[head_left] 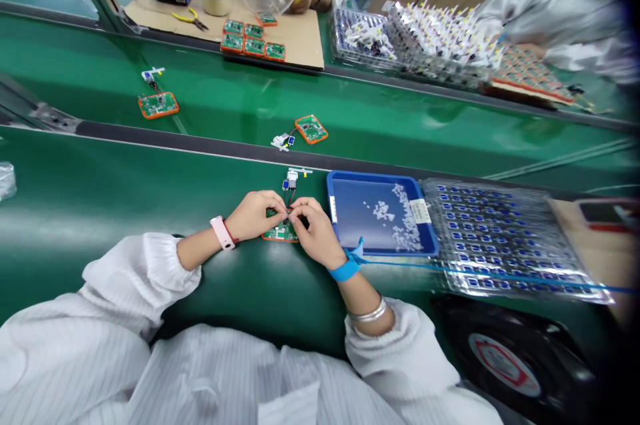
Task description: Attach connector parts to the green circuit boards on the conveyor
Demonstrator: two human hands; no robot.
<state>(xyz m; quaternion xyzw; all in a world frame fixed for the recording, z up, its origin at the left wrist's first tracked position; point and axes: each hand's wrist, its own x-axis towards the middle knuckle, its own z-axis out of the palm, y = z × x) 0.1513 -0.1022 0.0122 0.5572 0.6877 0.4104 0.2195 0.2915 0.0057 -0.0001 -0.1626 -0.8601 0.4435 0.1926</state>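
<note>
A green circuit board (281, 233) in an orange frame lies on the green work table in front of me. My left hand (256, 216) is closed in a pinch at the board's far edge, its fingertips over the board. From the other side my right hand (319, 233) pinches at the same spot, the fingertips of both hands almost meeting. Thin dark wires run from there to a small white connector piece (293, 176) with a blue part, lying beyond the board. Whatever is between the fingertips is too small and hidden to make out.
Right of my hands stand a blue tray (334, 238) of small white pieces and a clear blister tray (453, 278) of blue parts. A blue cord runs from my right wrist. Wired boards (159, 105) lie on the strip beyond; co-workers sit opposite. A black fan (520, 358) is lower right.
</note>
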